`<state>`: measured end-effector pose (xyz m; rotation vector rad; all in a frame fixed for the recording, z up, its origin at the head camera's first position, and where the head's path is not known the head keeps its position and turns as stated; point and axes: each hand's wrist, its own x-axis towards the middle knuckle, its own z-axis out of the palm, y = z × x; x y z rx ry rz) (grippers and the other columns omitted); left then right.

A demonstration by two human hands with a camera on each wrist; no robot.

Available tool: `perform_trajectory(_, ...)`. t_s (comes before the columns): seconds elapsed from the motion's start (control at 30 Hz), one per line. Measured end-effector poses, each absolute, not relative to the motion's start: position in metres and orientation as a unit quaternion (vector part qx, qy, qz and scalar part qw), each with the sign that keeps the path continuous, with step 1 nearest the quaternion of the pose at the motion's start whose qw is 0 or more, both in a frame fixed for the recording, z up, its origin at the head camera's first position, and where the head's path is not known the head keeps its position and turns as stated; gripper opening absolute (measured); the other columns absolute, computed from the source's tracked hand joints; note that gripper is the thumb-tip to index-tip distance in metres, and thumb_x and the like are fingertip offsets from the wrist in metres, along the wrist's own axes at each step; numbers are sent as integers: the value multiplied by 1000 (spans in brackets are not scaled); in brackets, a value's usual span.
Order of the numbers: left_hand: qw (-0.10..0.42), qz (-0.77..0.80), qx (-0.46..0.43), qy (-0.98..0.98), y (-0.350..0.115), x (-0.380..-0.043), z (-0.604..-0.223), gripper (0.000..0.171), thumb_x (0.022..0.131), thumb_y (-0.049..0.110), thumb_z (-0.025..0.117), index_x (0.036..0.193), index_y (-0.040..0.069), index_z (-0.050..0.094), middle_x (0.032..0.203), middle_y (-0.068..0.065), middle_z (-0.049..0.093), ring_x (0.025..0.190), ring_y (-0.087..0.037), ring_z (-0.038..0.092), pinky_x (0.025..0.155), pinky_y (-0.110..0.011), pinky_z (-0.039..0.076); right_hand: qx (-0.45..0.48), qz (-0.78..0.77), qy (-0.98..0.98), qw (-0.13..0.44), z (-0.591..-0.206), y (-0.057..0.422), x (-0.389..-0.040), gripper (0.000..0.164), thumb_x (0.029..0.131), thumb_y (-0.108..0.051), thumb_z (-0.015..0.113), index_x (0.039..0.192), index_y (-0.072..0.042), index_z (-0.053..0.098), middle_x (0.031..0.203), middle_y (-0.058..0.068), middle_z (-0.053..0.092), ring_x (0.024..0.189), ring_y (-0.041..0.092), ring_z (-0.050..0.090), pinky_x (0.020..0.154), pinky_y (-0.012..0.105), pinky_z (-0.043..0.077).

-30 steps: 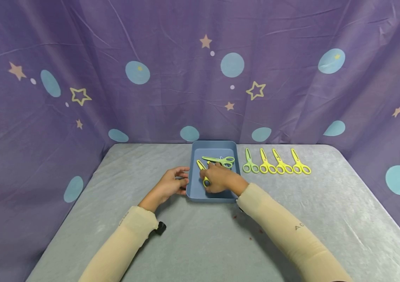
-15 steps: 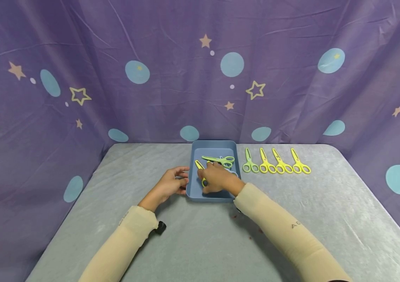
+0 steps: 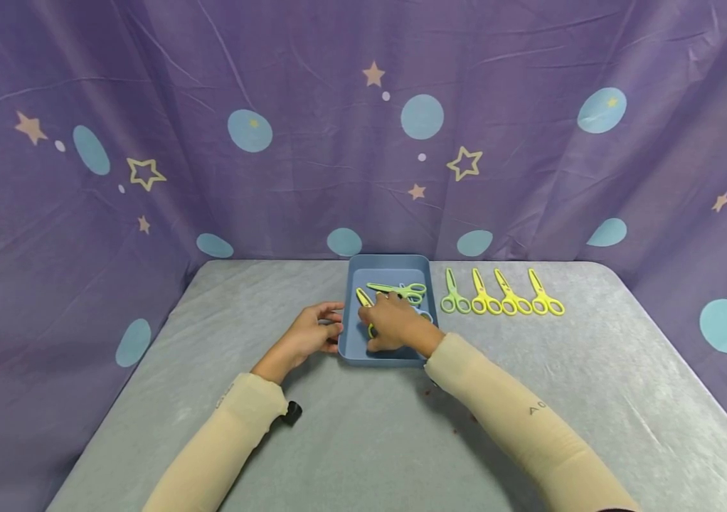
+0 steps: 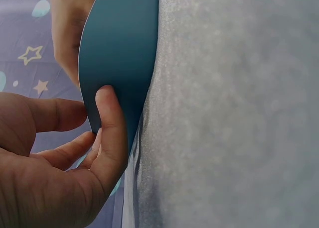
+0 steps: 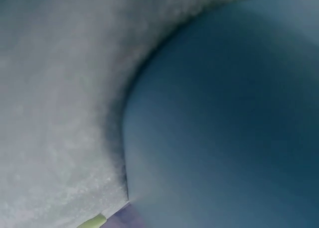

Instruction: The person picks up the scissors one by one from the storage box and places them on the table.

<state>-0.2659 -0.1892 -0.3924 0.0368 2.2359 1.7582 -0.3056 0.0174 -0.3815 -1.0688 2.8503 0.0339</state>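
A blue tray (image 3: 352, 348) holds several scissors. My right hand (image 3: 395, 323) reaches down into it and grips yellow scissors (image 3: 363, 297), whose blades point away from me; the palm hides most of their handles. Beyond that hand lie green scissors (image 3: 411, 292) and part of a light blue pair (image 3: 426, 315). My left hand (image 3: 306, 333) is at the tray's left side, its fingertips touching the outer wall and rim, as the left wrist view shows with the tray wall (image 4: 119, 44). The right wrist view shows the tray's outer wall (image 5: 209, 128) close up, without the fingers.
Right of the tray, green scissors (image 3: 454, 293) and several yellow scissors (image 3: 509, 293) lie in a row, blades pointing away. A grey cloth (image 3: 363, 441) covers the table. Behind it hangs a purple patterned curtain (image 3: 312, 192).
My right hand has shifted slightly left inside the tray, and the yellow scissors have moved a little with it. My left hand has stayed at the tray's side.
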Motion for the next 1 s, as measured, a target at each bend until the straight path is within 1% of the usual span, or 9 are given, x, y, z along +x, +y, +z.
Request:
perform_trajectory(0.17,148,612,17,777,-189,-266,-392,51,103,0,56,153,7,46,136,-22,50,86,-24,65,66,-34,61,-355,9,935,22,-379,22,-303,45,81,-51,83,113,-23,67,114,12,62,101,33,54,73,48,54)
perform_trajectory(0.4,145,612,12,778,-189,-266,-392,50,103,0,57,152,6,47,135,-22,51,85,-23,64,65,-34,61,-353,22,935,-11,-373,27,-299,44,82,-49,82,111,-20,66,107,14,59,93,33,52,67,47,55)
perform_trajectory(0.53,146,611,11,778,-189,-266,-391,50,103,0,57,152,6,47,135,-22,51,85,-23,64,66,-34,61,-347,22,936,-48,-371,32,-298,40,80,-47,81,106,-21,65,103,14,59,88,32,51,61,44,53)
perform_trajectory(0.87,151,611,17,777,-190,-266,-393,51,103,0,57,153,6,46,136,-22,50,84,-23,64,67,-36,61,-319,18,942,-104,-364,48,-293,35,77,-42,78,101,-20,63,93,13,56,79,31,48,56,42,51)
perform_trajectory(1.0,154,610,17,777,-191,-267,-394,51,104,1,57,153,7,46,137,-22,49,85,-24,64,68,-37,61,-307,0,944,-124,-364,56,-291,37,77,-39,79,106,-20,66,88,12,52,77,30,44,53,42,47)
